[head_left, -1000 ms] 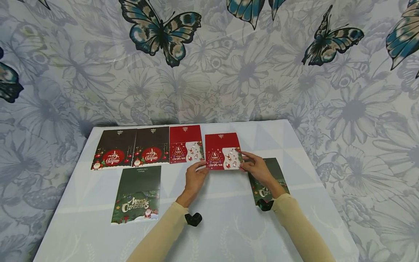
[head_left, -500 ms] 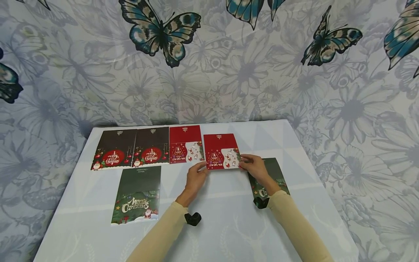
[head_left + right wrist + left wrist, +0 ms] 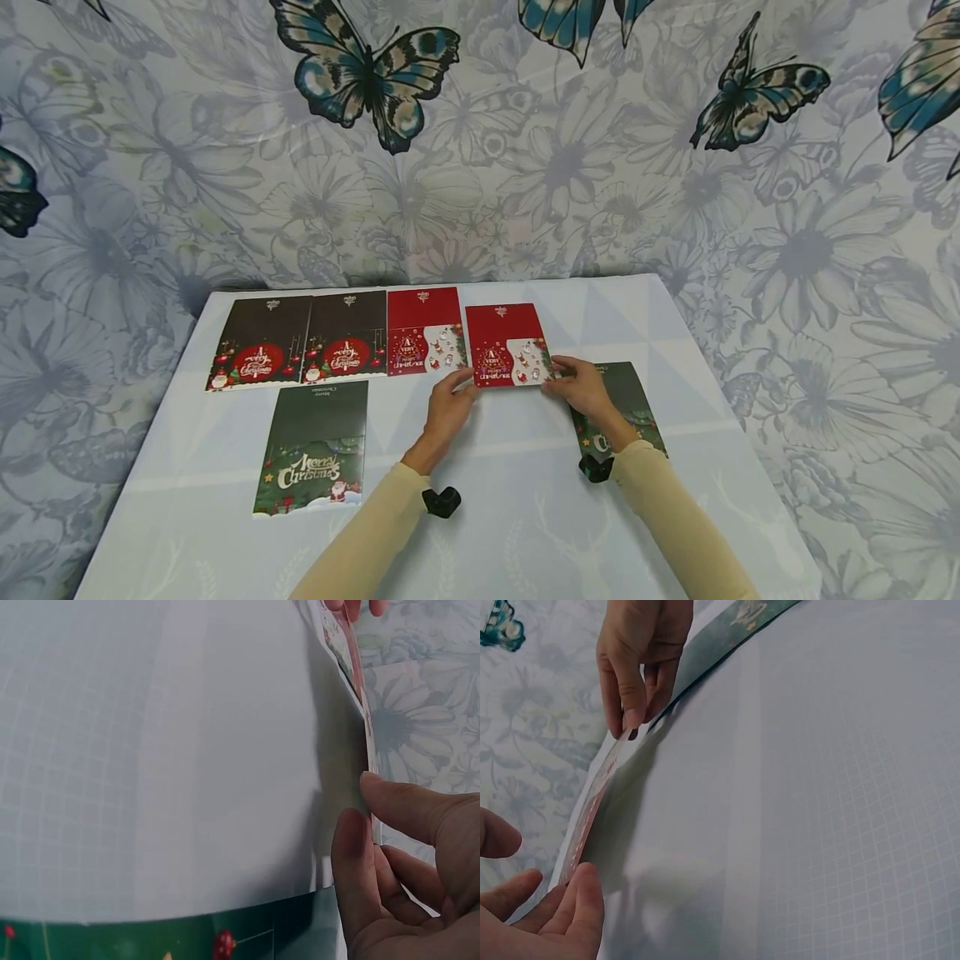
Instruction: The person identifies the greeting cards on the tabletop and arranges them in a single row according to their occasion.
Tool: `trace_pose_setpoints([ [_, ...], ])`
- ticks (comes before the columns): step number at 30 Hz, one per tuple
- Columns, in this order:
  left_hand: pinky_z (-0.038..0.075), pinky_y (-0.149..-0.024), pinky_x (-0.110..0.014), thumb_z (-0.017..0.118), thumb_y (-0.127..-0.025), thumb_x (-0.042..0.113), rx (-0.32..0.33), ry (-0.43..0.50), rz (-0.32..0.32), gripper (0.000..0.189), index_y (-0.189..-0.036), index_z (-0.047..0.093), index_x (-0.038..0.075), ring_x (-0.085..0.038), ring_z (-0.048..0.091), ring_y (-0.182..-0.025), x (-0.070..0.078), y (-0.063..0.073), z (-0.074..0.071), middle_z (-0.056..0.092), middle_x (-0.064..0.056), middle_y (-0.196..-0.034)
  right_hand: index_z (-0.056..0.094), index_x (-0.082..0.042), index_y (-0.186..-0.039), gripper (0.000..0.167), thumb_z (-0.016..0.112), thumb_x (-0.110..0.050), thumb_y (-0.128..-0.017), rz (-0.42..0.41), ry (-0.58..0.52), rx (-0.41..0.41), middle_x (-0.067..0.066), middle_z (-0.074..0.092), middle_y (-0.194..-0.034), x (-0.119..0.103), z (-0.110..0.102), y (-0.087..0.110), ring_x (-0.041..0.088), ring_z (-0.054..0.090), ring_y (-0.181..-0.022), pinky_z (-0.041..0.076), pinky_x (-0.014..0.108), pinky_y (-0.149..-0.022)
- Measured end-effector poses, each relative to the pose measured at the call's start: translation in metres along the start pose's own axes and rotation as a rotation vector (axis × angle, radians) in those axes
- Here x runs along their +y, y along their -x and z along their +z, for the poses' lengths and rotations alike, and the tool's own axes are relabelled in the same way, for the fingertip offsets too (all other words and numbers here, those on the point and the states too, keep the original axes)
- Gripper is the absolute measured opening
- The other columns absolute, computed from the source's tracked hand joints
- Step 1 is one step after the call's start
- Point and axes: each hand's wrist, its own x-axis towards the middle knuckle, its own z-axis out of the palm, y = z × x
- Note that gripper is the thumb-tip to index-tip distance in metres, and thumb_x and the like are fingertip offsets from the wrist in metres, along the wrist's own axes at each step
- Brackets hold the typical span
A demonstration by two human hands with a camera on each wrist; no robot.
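Note:
A red Christmas card [image 3: 506, 333], printed with white figures and lettering, is between the two hands in the head view. My left hand [image 3: 447, 412] pinches its near left corner. At the near right corner, my right hand [image 3: 588, 392] grips it between thumb and fingers. Both wrist views show this card [image 3: 592, 810] nearly edge-on, raised off the tabletop with a shadow below. Just left of it lies a second red card [image 3: 425, 312] of the same design. A green card [image 3: 622, 387] lies partly hidden under my right hand and wrist.
Two dark brown cards [image 3: 272, 321] lie side by side at the back left of the white-covered table [image 3: 510, 517]. Another green card [image 3: 311, 467] lies in front of them. A cloth printed with butterflies [image 3: 371, 75] hangs behind the table.
The held red card has shifted slightly left, closer to the other red card. My right hand has moved a little left with it, while my left hand has stayed nearly still.

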Motion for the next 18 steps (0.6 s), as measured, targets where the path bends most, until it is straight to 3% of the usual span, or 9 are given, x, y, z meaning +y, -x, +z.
trace_pose_setpoints([
  [11, 0.050, -0.103, -0.044, 0.055, -0.096, 0.013, -0.011, 0.038, -0.019, 0.045, -0.141, 0.056, 0.006, -0.033, 0.055, -0.132, 0.003, -0.001, 0.004, 0.050, -0.014, -0.150, 0.065, -0.001, -0.129, 0.050, 0.081, -0.014, -0.083, -0.030, 0.107, 0.128, 0.019, 0.071, -0.113, 0.001, 0.009, -0.006, 0.011, 0.068, -0.076, 0.050, 0.021, -0.064],
  [18, 0.047, -0.107, -0.043, 0.053, -0.096, 0.011, -0.014, 0.050, -0.017, 0.047, -0.143, 0.052, 0.004, -0.032, 0.052, -0.136, 0.005, 0.000, 0.005, 0.046, -0.018, -0.151, 0.067, 0.001, -0.123, 0.044, 0.080, -0.016, -0.085, -0.080, 0.107, 0.149, 0.020, 0.075, -0.095, -0.004, 0.013, -0.006, 0.015, 0.069, -0.065, 0.048, 0.023, -0.055],
])
